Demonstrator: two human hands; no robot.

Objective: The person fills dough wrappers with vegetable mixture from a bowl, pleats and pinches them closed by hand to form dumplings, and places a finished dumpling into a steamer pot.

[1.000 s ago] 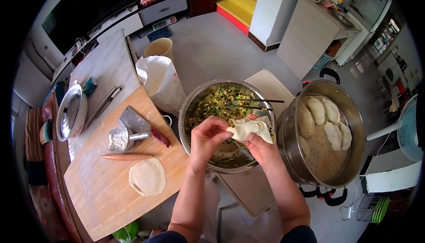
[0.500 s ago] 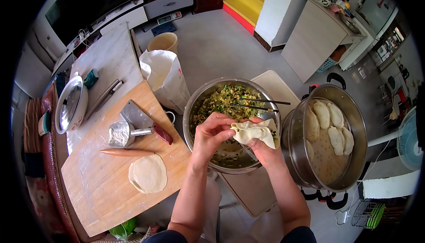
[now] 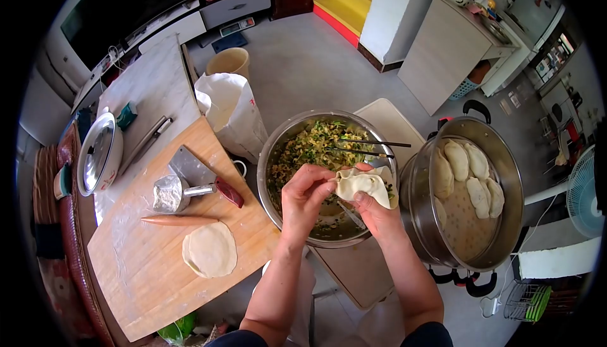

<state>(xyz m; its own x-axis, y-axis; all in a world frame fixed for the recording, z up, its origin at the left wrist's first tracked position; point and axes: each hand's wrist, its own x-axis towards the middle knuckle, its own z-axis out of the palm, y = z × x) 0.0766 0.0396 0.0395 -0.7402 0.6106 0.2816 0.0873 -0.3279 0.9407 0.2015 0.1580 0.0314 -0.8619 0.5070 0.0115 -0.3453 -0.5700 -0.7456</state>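
Over a large metal bowl (image 3: 265,185) of chopped green and yellow filling (image 3: 310,144), I hold a partly folded dumpling (image 3: 363,185). The fingertips of my left hand (image 3: 305,192) pinch its left end, where the dough is pleated. My right hand (image 3: 379,214) cradles it from the right, thumb pressed on the near side; the other fingers are mostly hidden behind the dough. Black chopsticks (image 3: 370,142) lie across the bowl's far right. A spoon-like metal utensil (image 3: 352,215) rests in the bowl below my hands, partly covered.
To the right, a steamer pot (image 3: 465,233) contains several shaped dumplings (image 3: 478,196). On the wooden board (image 3: 145,271) at left are a flat dough round (image 3: 210,249), a rolling pin (image 3: 179,220), a flour scoop (image 3: 169,193) and a dough scraper (image 3: 191,165). A white sack (image 3: 231,113) stands behind.
My left fingertips have shifted slightly along the dumpling's left end, and its edge there looks more closed. The whole view has moved slightly.
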